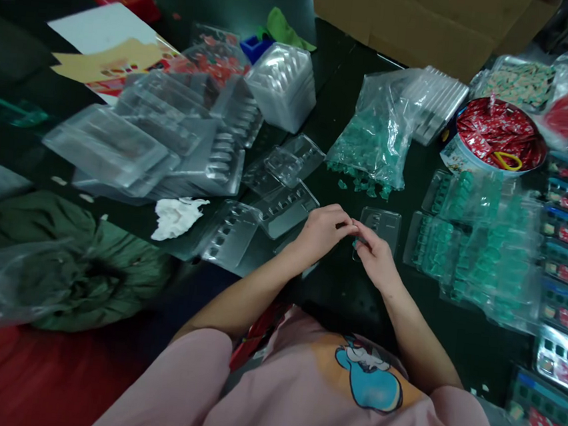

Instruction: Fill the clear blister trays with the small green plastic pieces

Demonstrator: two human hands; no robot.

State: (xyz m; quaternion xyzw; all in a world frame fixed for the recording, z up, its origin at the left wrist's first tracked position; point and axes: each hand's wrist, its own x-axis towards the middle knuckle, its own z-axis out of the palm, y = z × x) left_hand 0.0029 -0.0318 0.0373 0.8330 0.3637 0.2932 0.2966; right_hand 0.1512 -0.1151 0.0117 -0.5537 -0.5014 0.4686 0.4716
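Observation:
My left hand [325, 234] and my right hand [374, 252] meet at the fingertips above the dark table. A small green plastic piece [355, 245] shows at the pinched fingers of my right hand. The left fingers are closed too, and what they hold, if anything, is hidden. Just behind my right hand lies a clear plastic blister tray [388, 224] with a row of small pockets. Left of my hands are more clear blister trays [284, 210], loosely overlapping. Beyond the hands, a clear bag [376, 141] spills several green pieces [360, 180] onto the table.
Stacked clear plastic packs [144, 152] and a white crumpled tissue [177, 217] are on the left. To the right are trays filled with green pieces [491, 253], a round tin [497, 136] of red packets with yellow-handled scissors, and finished-looking packs [567, 267]. A cardboard box [422, 25] stands behind.

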